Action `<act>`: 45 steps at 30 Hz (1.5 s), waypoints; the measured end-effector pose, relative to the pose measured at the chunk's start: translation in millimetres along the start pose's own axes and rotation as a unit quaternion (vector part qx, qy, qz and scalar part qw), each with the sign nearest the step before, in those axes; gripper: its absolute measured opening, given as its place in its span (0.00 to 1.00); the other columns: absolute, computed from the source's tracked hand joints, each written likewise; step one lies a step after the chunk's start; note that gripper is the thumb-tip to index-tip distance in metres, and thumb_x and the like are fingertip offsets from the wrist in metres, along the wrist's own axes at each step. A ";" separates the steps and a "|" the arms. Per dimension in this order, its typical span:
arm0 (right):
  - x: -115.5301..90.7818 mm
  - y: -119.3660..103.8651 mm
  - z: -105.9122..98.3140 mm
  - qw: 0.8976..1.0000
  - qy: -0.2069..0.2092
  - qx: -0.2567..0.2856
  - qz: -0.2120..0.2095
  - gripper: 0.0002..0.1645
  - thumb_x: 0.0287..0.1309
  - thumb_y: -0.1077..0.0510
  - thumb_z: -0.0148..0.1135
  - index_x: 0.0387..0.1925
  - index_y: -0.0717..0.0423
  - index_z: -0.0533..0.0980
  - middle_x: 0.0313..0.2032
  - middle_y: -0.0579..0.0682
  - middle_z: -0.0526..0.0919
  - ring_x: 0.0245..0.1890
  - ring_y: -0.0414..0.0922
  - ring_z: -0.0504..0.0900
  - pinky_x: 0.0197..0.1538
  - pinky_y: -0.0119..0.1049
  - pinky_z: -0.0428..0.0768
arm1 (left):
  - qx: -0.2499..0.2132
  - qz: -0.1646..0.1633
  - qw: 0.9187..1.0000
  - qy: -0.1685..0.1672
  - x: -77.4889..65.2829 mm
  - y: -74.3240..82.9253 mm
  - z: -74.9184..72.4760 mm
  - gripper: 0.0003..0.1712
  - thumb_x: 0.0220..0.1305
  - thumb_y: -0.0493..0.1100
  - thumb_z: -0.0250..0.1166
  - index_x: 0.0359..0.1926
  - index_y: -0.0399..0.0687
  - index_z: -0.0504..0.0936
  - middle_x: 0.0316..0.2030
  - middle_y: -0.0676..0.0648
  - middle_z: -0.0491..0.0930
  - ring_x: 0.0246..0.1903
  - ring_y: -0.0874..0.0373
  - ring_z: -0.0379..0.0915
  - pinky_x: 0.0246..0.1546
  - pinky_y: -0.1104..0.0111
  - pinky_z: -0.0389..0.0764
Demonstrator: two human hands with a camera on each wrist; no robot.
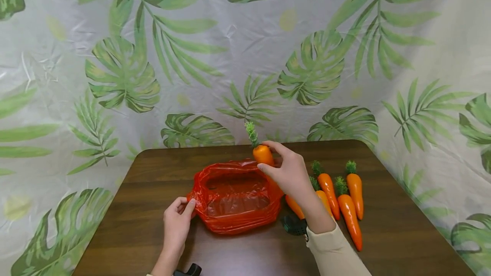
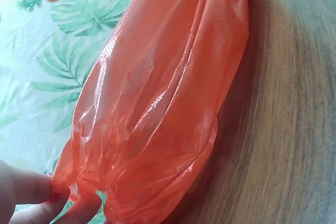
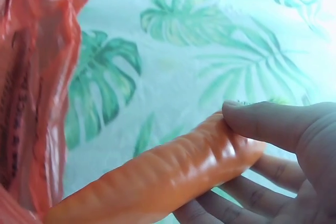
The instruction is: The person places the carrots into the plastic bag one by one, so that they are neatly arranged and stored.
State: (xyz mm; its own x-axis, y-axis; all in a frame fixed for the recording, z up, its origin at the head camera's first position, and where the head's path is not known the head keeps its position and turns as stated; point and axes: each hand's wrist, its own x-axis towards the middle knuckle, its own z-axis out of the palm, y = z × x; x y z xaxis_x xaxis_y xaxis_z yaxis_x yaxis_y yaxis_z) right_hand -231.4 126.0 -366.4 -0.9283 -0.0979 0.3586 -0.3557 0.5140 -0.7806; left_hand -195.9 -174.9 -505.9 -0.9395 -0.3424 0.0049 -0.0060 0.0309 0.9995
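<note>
A red plastic bag (image 1: 238,220) stands on the table with its mouth spread wide. My left hand (image 1: 177,220) pinches the bag's left edge between thumb and fingers, as the left wrist view also shows at the gathered plastic (image 2: 147,129). Over the bag's right rim, my right hand (image 1: 287,169) grips an orange carrot (image 1: 263,155) near its thick top, its green tuft pointing up. In the right wrist view the carrot (image 3: 163,171) slants down toward the bag (image 3: 42,77).
Several more carrots lie to the right of the bag, among them a front one (image 1: 350,218) and a far-right one (image 1: 355,191); my right forearm partly covers others. The brown wooden table (image 1: 153,186) ends at a leaf-patterned curtain (image 1: 245,54).
</note>
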 end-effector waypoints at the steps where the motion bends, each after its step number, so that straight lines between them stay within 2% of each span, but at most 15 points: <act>1: 0.1 0.0 4.9 1.000 0.000 0.003 -0.004 0.34 0.54 0.55 0.77 0.62 0.35 0.75 0.54 0.41 0.80 0.40 0.42 0.86 0.37 0.38 0.85 | -0.001 -0.001 1.000 0.000 -0.1 -0.1 0.2 0.08 0.70 0.36 0.64 0.42 0.32 0.78 0.41 0.37 0.82 0.38 0.59 0.81 0.41 0.62 0.85; 8: -1.7 9.1 39.9 0.999 -0.038 0.012 -0.025 0.35 0.54 0.58 0.77 0.62 0.38 0.75 0.52 0.40 0.82 0.42 0.40 0.84 0.41 0.37 0.84 | -0.013 0.000 1.000 -0.005 -0.6 -0.4 1.5 0.08 0.70 0.35 0.64 0.42 0.30 0.77 0.43 0.35 0.82 0.38 0.58 0.82 0.38 0.66 0.85; 16: -4.1 19.1 68.8 0.990 -0.137 -0.015 -0.034 0.33 0.54 0.59 0.76 0.61 0.41 0.76 0.50 0.40 0.82 0.44 0.39 0.81 0.46 0.36 0.81 | -0.011 0.005 1.000 0.000 -0.7 0.4 1.1 0.08 0.70 0.35 0.64 0.42 0.30 0.78 0.42 0.35 0.82 0.38 0.58 0.82 0.39 0.65 0.85; 25: -6.0 31.6 92.1 0.965 -0.227 -0.115 -0.071 0.30 0.50 0.57 0.80 0.55 0.41 0.78 0.44 0.38 0.82 0.39 0.39 0.78 0.43 0.37 0.79 | -0.014 0.014 1.000 0.006 -1.9 2.6 1.7 0.08 0.69 0.34 0.64 0.41 0.30 0.78 0.41 0.35 0.83 0.37 0.58 0.82 0.38 0.65 0.85; 32: -5.6 39.5 100.3 0.942 -0.262 -0.189 -0.094 0.29 0.46 0.58 0.81 0.51 0.41 0.80 0.42 0.36 0.82 0.38 0.39 0.77 0.42 0.37 0.78 | -0.015 0.018 1.000 0.013 -2.0 3.0 2.3 0.09 0.69 0.35 0.64 0.41 0.30 0.78 0.41 0.35 0.82 0.38 0.57 0.82 0.38 0.65 0.85; 40: -5.6 47.2 102.3 0.915 -0.308 -0.230 -0.120 0.24 0.46 0.63 0.77 0.45 0.37 0.83 0.37 0.35 0.82 0.33 0.39 0.76 0.37 0.35 0.76 | -0.004 0.021 1.000 0.021 -2.4 4.6 1.2 0.08 0.70 0.36 0.65 0.41 0.32 0.79 0.41 0.36 0.83 0.39 0.58 0.82 0.40 0.62 0.85; 45: -6.3 49.2 101.6 0.907 -0.323 -0.237 -0.128 0.25 0.45 0.66 0.75 0.44 0.38 0.85 0.36 0.35 0.82 0.32 0.39 0.75 0.37 0.35 0.77 | -0.001 0.027 0.999 0.027 -4.0 5.4 1.1 0.08 0.69 0.36 0.65 0.40 0.31 0.79 0.40 0.36 0.83 0.38 0.58 0.82 0.39 0.61 0.85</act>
State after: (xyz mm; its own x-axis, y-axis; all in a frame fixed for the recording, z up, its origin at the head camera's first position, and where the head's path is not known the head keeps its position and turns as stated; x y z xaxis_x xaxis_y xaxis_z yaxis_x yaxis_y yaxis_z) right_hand -254.0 65.4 -459.1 -0.7457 -0.6663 0.0022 -0.6245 0.6977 -0.3510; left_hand -192.5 -172.3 -500.6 -0.9185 -0.3907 0.0613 0.0459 0.0488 0.9978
